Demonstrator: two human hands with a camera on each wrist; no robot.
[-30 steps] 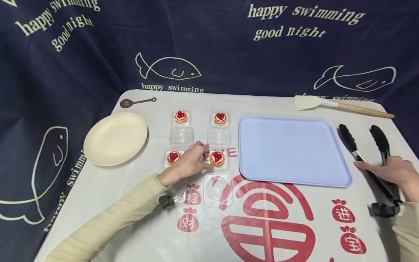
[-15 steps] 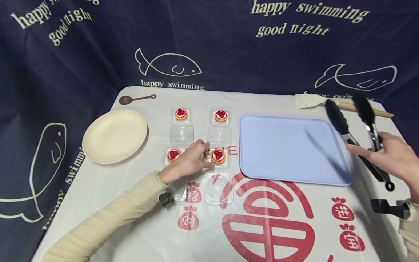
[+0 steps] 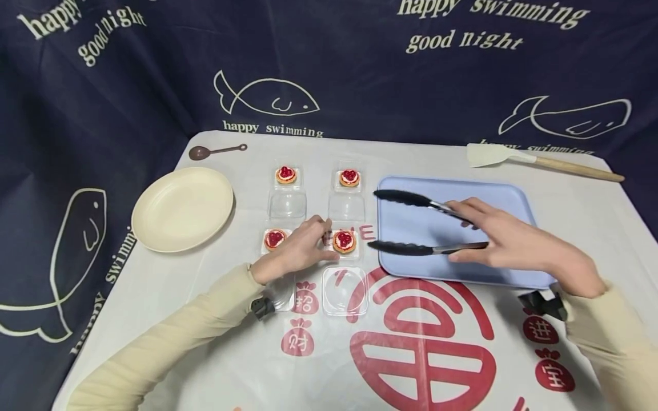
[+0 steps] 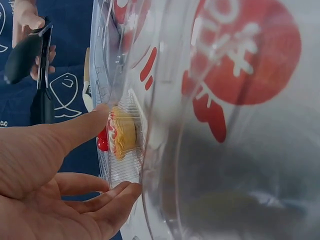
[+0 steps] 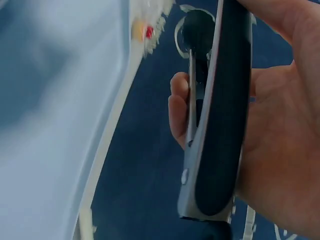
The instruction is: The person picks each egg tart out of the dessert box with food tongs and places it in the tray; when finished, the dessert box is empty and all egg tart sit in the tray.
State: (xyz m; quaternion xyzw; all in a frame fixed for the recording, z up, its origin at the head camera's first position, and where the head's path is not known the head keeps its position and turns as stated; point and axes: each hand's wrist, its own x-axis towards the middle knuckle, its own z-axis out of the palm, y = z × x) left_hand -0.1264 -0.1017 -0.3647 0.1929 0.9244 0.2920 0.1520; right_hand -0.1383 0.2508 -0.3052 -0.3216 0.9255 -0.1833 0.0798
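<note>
My left hand [image 3: 295, 251] holds the base of an open clear plastic box [image 3: 345, 297] at its sides, thumb and fingers on opposite edges in the left wrist view. In that base sits a small tart [image 3: 344, 242] with red topping, its golden crust [image 4: 125, 132] seen from the side. Raised over the blue tray [image 3: 462, 271], my right hand [image 3: 524, 240] grips black-and-steel tongs [image 3: 403, 248]. Their arms are spread, and the black tips point left, the lower one close beside the held box.
More tarts sit in open clear boxes: one at left [image 3: 275, 239], two behind [image 3: 285, 174]. A cream plate [image 3: 182, 208] and brown spoon [image 3: 200, 152] are at left. A spatula [image 3: 485, 156] with a wooden handle lies at the back right.
My right hand has lifted the tongs from the table's right side and swung them left over the blue tray, tips turned toward the tarts. The left hand has stayed at the box.
</note>
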